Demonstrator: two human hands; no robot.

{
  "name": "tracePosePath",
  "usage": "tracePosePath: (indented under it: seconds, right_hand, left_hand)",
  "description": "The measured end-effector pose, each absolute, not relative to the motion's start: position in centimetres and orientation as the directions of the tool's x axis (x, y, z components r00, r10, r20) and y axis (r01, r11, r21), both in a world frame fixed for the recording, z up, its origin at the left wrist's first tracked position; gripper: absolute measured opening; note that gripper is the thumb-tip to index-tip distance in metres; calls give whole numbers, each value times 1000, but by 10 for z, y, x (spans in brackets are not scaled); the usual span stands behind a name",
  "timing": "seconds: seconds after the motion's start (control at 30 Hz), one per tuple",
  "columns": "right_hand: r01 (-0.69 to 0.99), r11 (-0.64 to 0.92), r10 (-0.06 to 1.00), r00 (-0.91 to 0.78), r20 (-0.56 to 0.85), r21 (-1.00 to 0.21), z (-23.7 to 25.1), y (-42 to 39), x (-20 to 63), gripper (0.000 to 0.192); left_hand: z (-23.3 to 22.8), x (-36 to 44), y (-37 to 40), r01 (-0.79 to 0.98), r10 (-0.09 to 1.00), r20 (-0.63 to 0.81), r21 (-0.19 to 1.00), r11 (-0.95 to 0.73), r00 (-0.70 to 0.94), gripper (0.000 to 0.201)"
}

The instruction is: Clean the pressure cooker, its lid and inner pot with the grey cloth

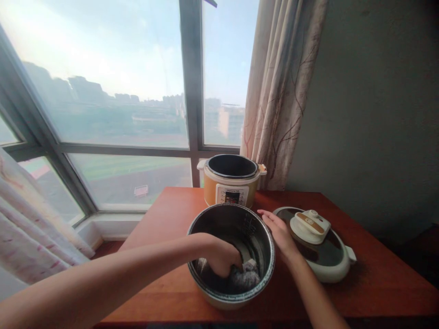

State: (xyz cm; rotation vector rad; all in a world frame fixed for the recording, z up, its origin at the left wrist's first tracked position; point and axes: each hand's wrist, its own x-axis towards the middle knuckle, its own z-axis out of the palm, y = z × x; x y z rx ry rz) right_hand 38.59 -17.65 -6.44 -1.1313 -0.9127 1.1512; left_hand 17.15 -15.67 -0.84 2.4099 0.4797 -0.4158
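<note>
A dark inner pot (270,256) with a worn, speckled rim stands tilted slightly towards me near the front of the table. My left hand (219,256) reaches down inside it, fingers curled round a grey, fluffy cloth (245,278) pressed against the pot's inner wall. Part of that hand's fingers is hidden. Along the right outer side of the pot lies my right hand (279,233), its fingers stretched out flat near the rim; the thumb does not show. Faint level marks are visible on the pot's inner wall.
Behind the pot stands a yellow and white electric pressure cooker body (212,189), uncovered. Its lid (329,249), with a cream handle, lies to the right on the reddish wooden table (373,288). Beyond are windows (123,114) and a curtain (277,91).
</note>
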Motion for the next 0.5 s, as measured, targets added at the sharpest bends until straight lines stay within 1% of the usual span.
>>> tracePosePath:
  seconds: [0.07,0.1,0.2,0.27,0.3,0.33,0.4,0.47,0.5]
  right_hand:
    - [-197,29,957,289,-29,-980,-69,-189,384,58]
    - [-190,31,943,332,-34,-981,-71,-197,382,59]
    - [-139,85,880,475,9,-987,-78,-228,371,59]
    - [-107,111,843,537,36,-988,-81,-251,358,58]
    - [-109,113,835,549,35,-988,-82,-262,351,59]
    - [-127,111,835,549,23,-986,-84,-271,342,62]
    - [-173,113,834,552,-2,-978,-85,-286,326,71]
    - [-195,128,817,577,-8,-972,-85,-294,314,78]
    - [-194,126,809,588,-12,-973,-84,-296,310,80]
  left_hand:
    - [-5,169,-157,413,149,-483,505,-758,863,49]
    - [-3,169,-157,437,145,-508,523,-732,849,47]
    - [-1,171,-159,599,262,-559,586,-545,786,36]
    - [-4,175,-161,685,353,-587,626,-373,729,29]
    - [-6,178,-163,700,395,-586,659,-276,707,27]
    - [-9,181,-164,692,436,-576,701,-171,691,25]
    - [-16,188,-165,601,519,-535,797,50,667,25]
    - [-20,194,-165,438,618,-483,867,239,620,28]
    - [-22,198,-164,351,678,-457,887,300,576,30]
